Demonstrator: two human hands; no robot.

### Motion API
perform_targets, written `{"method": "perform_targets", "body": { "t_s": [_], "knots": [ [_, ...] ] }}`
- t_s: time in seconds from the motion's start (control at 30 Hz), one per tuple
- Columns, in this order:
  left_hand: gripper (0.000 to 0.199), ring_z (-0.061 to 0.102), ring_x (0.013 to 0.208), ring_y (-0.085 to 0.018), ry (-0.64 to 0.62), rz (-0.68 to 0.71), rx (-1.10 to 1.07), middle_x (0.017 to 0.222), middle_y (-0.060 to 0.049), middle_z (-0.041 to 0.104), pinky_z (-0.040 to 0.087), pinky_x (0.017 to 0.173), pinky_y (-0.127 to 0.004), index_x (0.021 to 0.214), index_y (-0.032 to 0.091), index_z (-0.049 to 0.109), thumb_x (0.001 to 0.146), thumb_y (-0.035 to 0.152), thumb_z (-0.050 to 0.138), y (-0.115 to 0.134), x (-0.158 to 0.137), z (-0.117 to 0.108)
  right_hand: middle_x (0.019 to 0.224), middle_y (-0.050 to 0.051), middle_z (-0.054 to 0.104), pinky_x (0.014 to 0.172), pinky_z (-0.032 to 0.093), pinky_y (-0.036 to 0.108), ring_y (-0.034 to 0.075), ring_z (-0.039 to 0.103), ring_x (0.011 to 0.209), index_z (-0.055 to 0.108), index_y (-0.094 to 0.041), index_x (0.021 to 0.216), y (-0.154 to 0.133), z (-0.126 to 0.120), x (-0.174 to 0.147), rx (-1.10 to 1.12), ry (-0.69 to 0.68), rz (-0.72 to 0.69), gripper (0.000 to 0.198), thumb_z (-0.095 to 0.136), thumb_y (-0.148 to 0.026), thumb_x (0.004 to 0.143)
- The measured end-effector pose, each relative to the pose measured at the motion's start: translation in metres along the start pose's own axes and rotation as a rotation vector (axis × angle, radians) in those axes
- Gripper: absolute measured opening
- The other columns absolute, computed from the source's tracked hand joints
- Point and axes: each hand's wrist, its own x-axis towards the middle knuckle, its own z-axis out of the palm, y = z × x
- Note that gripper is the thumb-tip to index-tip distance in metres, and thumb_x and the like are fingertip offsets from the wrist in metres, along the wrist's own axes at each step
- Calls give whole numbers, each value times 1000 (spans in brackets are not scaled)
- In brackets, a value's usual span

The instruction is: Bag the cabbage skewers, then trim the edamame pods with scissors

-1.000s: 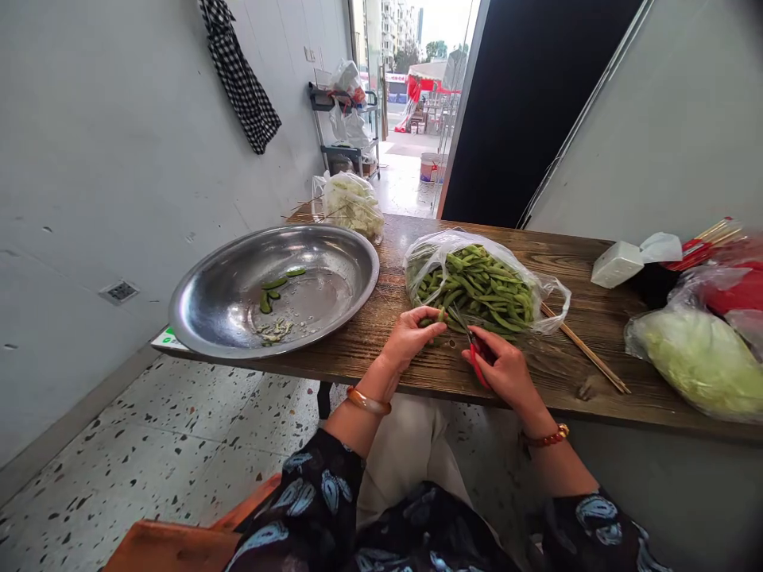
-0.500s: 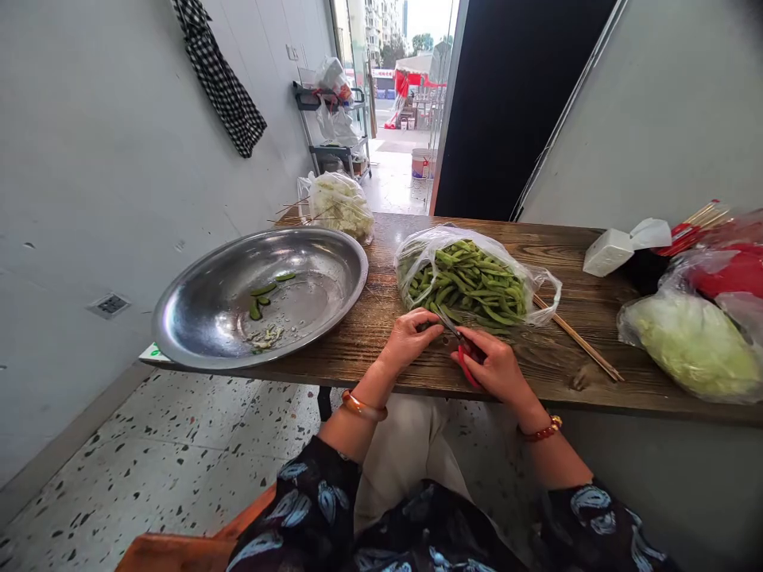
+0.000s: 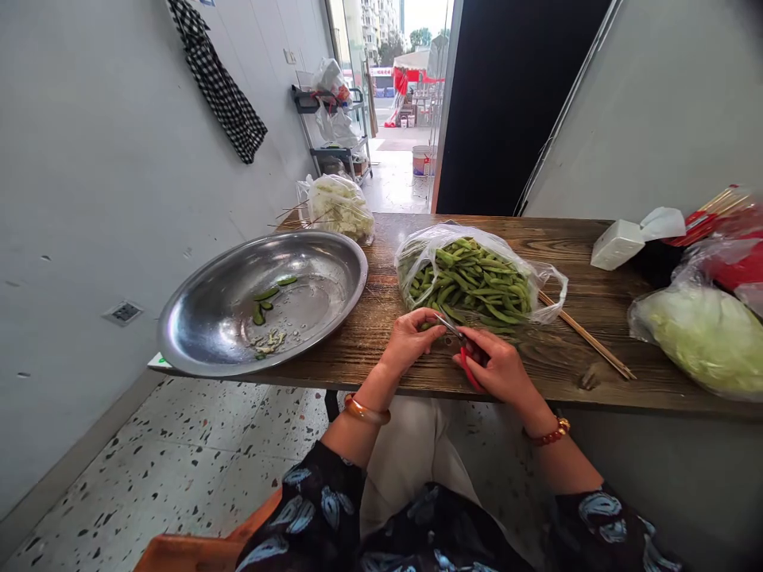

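Observation:
My left hand point(image 3: 409, 339) pinches a green bean pod point(image 3: 427, 323) at the near edge of a clear plastic bag of green pods point(image 3: 470, 276) on the wooden table point(image 3: 596, 310). My right hand point(image 3: 499, 367) grips red-handled scissors point(image 3: 465, 349), whose blades point left toward the pod and the left fingers. A large steel basin point(image 3: 262, 300) sits at the table's left end, holding a few pods and small trimmings.
A bag of pale cut vegetables point(image 3: 338, 206) lies behind the basin. Wooden skewers point(image 3: 587, 337) lie right of the pod bag. A bagged cabbage point(image 3: 703, 338), red bags and a white tissue box point(image 3: 620, 242) crowd the right end. A white wall runs along the left.
The scissor blades have swung from upright to pointing left at the pod in my left hand. Both hands stay in front of the bag; the camera shifted slightly.

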Motion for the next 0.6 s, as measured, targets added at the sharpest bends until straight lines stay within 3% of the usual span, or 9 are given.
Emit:
{"method": "perform_targets", "body": {
  "t_s": [0.1, 0.27, 0.4, 0.6],
  "knots": [
    [37, 42, 42, -1, -35, -13, 28, 83, -2, 64, 33, 39, -19, 93, 12, 67, 70, 40, 74, 1, 0, 0, 85, 4, 63, 73, 52, 33, 19, 60, 75, 58, -22, 127, 2, 1, 0, -14, 20, 3, 45, 62, -36, 85],
    [35, 45, 42, -4, 1, -45, 10, 63, 3, 58, 33, 41, -19, 93, 13, 65, 74, 42, 71, 1, 0, 0, 89, 5, 63, 73, 52, 34, 19, 60, 77, 57, -23, 128, 4, 1, 0, -3, 28, 17, 43, 59, -33, 87],
    [33, 46, 43, -4, -4, -19, 56, 66, 2, 58, 33, 42, -19, 89, 14, 66, 71, 41, 73, 2, -1, 0, 84, 4, 60, 72, 52, 33, 19, 59, 75, 57, -23, 128, 2, 0, 0, 1, 17, 11, 44, 60, -36, 86],
    [29, 47, 45, -5, -143, 17, 142, 63, 2, 57, 36, 44, -19, 86, 14, 69, 77, 42, 68, 7, -3, -1, 82, 3, 57, 71, 51, 33, 19, 56, 74, 55, -23, 129, -3, -1, 1, -13, 0, -6, 49, 64, -41, 85]
  ]
}}
